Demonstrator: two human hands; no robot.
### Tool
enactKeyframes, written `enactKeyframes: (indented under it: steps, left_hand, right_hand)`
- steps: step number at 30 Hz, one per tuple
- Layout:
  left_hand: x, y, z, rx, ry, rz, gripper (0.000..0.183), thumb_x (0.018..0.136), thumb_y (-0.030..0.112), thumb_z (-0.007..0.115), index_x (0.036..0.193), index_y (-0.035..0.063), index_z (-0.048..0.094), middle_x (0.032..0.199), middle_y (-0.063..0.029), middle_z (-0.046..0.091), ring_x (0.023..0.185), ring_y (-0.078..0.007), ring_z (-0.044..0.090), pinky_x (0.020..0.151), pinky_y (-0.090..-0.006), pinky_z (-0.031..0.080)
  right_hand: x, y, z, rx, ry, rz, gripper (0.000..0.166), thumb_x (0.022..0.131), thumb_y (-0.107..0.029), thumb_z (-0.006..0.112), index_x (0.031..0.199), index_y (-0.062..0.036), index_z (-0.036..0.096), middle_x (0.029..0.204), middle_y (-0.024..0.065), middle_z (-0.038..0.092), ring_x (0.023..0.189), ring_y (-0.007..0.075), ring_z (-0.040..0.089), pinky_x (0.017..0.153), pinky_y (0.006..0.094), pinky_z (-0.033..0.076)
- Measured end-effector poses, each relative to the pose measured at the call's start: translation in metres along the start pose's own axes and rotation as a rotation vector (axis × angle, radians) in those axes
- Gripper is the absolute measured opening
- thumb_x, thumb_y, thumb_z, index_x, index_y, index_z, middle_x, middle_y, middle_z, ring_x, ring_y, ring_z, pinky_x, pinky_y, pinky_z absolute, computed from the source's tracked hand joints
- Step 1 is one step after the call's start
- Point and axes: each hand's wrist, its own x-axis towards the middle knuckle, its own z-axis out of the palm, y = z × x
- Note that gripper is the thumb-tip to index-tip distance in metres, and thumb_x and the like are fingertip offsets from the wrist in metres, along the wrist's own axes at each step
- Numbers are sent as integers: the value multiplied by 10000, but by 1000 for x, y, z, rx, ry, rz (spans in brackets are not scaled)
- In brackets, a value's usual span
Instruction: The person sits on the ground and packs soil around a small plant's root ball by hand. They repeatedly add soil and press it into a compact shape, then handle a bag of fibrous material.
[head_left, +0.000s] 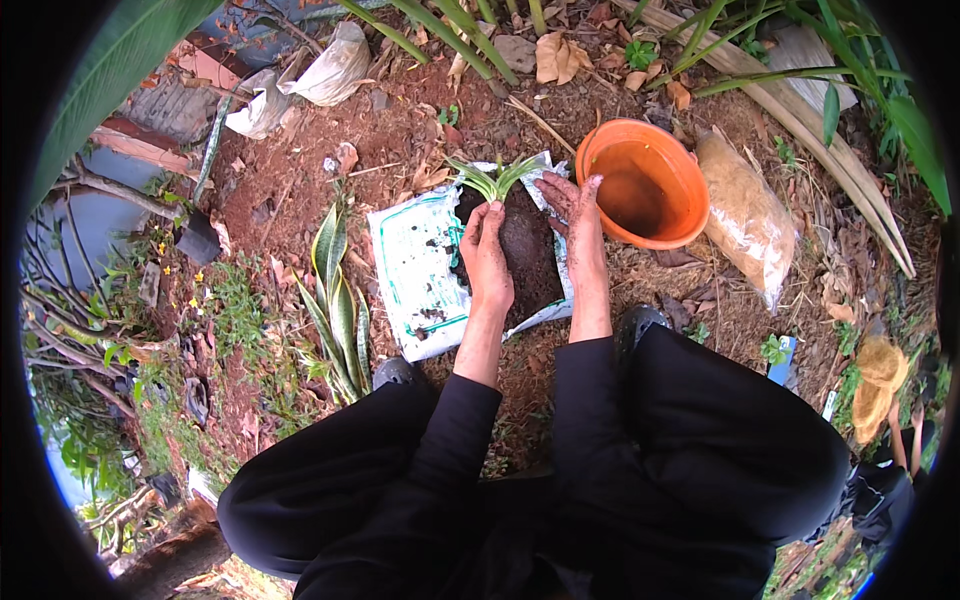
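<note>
My left hand (486, 259) pinches a small spider-like plant (495, 178) with green and pale striped leaves at its base. It is above a torn white plastic bag (416, 270) that lies open on the ground. Dark potting soil (529, 262) fills the bag's right part, and crumbs of it dot the plastic. My right hand (576, 217), smeared with soil, holds nothing; its fingers are apart beside the plant. Just right of that hand stands an orange plastic bucket (694, 202) with brownish water inside.
A clear plastic bag of tan fibre (750, 210) lies right of the bucket. A snake plant (335, 300) stands to the left. White sacks (334, 67) and long plant stalks (465, 37) are at the far side. A blue object (781, 361) lies near my right knee.
</note>
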Motion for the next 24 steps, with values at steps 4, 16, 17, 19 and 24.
enactKeyframes:
  steps: [4,16,17,19,24]
  left_hand:
    - [-4,-12,6,255,-59,86,261,1008,227,682,1132,-2,682,1043,-27,681,942,-93,582,866,-249,463]
    - [3,-13,-8,353,-9,148,280,1013,250,686,1101,-17,685,1015,-30,693,930,-103,565,864,-266,460]
    - [6,-15,-11,322,-14,108,279,1013,252,687,1098,-14,687,1006,-23,687,925,-99,561,862,-260,457]
    - [2,-6,-5,289,-4,74,279,1013,256,688,1097,-10,689,999,-17,680,925,-96,555,862,-257,452]
    - [8,-17,-10,382,-33,203,318,1000,263,705,1123,-29,690,1038,-44,691,969,-116,570,905,-275,456]
  right_hand:
    - [0,10,15,-205,-92,46,923,1031,-734,203,1373,22,608,1366,179,628,1369,256,487,1198,372,269]
    - [-10,15,29,-303,-26,-49,962,1034,-719,117,1331,56,602,1351,278,618,1335,398,536,1120,457,371]
    - [-7,16,20,-327,-50,0,968,1029,-730,129,1332,59,600,1338,270,626,1325,391,544,1115,456,375]
    - [-1,18,6,-117,-21,0,978,1019,-749,138,1353,41,608,1347,215,636,1319,324,562,1111,430,389]
    - [-8,12,14,-184,-64,-28,955,1039,-715,137,1397,61,561,1398,248,601,1367,345,524,1142,420,357]
